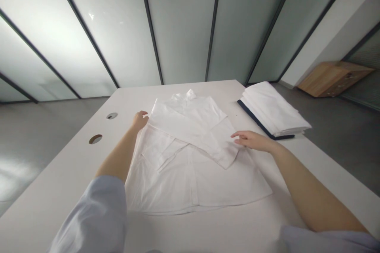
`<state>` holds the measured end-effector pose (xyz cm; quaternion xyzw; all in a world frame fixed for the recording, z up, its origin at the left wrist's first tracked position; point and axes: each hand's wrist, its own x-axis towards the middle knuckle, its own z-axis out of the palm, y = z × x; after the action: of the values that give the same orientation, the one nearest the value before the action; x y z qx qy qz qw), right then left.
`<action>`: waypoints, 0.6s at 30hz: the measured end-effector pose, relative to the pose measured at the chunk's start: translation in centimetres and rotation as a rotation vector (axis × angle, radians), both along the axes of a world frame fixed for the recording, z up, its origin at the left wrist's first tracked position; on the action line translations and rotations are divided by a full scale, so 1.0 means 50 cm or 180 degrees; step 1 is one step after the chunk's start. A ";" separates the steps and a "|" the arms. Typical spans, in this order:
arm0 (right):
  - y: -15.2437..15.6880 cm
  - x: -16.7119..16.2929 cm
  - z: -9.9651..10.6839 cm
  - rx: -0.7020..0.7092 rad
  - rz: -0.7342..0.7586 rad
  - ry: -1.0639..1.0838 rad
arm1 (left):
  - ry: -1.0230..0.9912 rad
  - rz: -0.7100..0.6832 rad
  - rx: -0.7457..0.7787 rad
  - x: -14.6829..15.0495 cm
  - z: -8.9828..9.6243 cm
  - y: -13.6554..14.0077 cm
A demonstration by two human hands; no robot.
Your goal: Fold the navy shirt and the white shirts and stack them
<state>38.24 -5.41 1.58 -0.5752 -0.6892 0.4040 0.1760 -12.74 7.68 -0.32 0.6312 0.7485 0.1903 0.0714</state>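
Observation:
A white button-up shirt (190,154) lies flat on the table, its collar pointing away from me and its hem towards me. Both sleeves are folded across the front, one over the other. At the shirt's left edge, just below the shoulder, is my left hand (140,120), fingers apart and nothing visible in them; whether it touches the cloth I cannot tell. My right hand (251,140) hovers at the right edge near the folded sleeve, its fingers stretched out and holding nothing.
On the table's right side a stack of folded white cloth (274,108) rests on a dark flat piece (258,122). Two round holes, a nearer hole (95,139) and a farther hole (112,116), pierce the white table (71,174). A wooden cabinet (332,79) stands beyond, near frosted panels.

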 end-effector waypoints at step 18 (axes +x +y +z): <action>0.083 -0.116 -0.168 0.1731 0.0255 -0.1825 | 0.1105 -0.0858 -0.0583 0.118 -0.076 -0.094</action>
<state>32.46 -1.25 -6.80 -0.5697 -0.8142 0.0363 0.1064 -6.86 2.99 -4.13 0.7396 0.6727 -0.0009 0.0234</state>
